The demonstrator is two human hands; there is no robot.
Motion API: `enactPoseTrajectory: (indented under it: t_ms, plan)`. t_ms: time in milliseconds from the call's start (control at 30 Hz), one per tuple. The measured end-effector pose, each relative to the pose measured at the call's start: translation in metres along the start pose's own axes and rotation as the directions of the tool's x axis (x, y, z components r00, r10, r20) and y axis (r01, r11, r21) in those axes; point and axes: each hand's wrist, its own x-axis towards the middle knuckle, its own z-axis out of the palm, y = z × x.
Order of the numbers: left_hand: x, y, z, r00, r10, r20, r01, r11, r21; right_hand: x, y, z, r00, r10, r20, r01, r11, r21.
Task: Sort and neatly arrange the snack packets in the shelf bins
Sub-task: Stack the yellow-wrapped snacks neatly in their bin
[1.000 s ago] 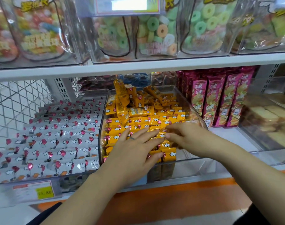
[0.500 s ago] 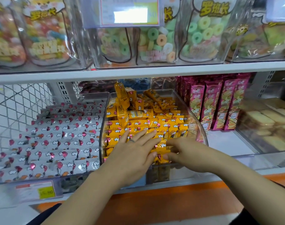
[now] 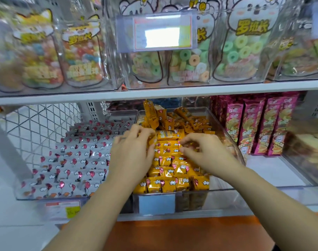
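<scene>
A clear plastic bin [image 3: 225, 194] on the lower shelf holds several small yellow snack packets [image 3: 169, 184]; the front rows lie flat and the back ones are piled loosely. My left hand [image 3: 133, 153] is over the bin's left middle, its fingers curled round yellow packets near the left wall. My right hand [image 3: 207, 153] is over the right middle, fingertips pinching a yellow packet. A loose yellow packet [image 3: 170, 134] lies crosswise between the two hands.
Left of it, a clear bin of white balloon-print packets [image 3: 73, 160] lies in neat rows. Pink upright snack packs [image 3: 254, 127] stand to the right, beside a clear bin of cakes [image 3: 310, 149]. Bags of ring gummies [image 3: 241, 57] fill the upper shelf [image 3: 154, 95]. Wire mesh [image 3: 37, 124] closes the left.
Both hands have moved from the front rows deeper into the yellow bin. Their fingers, flat on the packets before, are now curled round packets. The view has tilted upward.
</scene>
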Motion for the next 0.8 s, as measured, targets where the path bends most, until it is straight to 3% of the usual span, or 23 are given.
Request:
enactPoseTrajectory:
  t_ms: [133, 233, 367, 700, 800]
  plan:
    - [0.011, -0.007, 0.003, 0.995, -0.097, -0.003, 0.097, 0.994, 0.044, 0.019, -0.019, 0.014, 0.986, -0.160, -0.051, 0.158, 0.987, -0.045]
    - [0.018, -0.010, 0.004, 0.988, -0.138, 0.073, 0.134, 0.989, 0.058, 0.034, -0.036, 0.021, 0.965, -0.260, -0.023, 0.253, 0.954, -0.161]
    - [0.017, -0.010, 0.004, 0.988, -0.113, 0.101, 0.104, 0.991, 0.089, 0.050, -0.046, 0.031, 0.959, -0.281, 0.035, 0.280, 0.925, -0.257]
    - [0.003, -0.007, 0.002, 0.992, -0.044, 0.122, 0.040, 0.999, 0.034, 0.031, -0.042, 0.033, 0.938, -0.126, -0.322, 0.170, 0.979, 0.112]
    - [-0.005, -0.008, -0.001, 0.997, -0.039, 0.059, 0.043, 0.997, -0.069, 0.016, -0.035, 0.018, 0.942, -0.044, -0.333, 0.130, 0.963, 0.238]
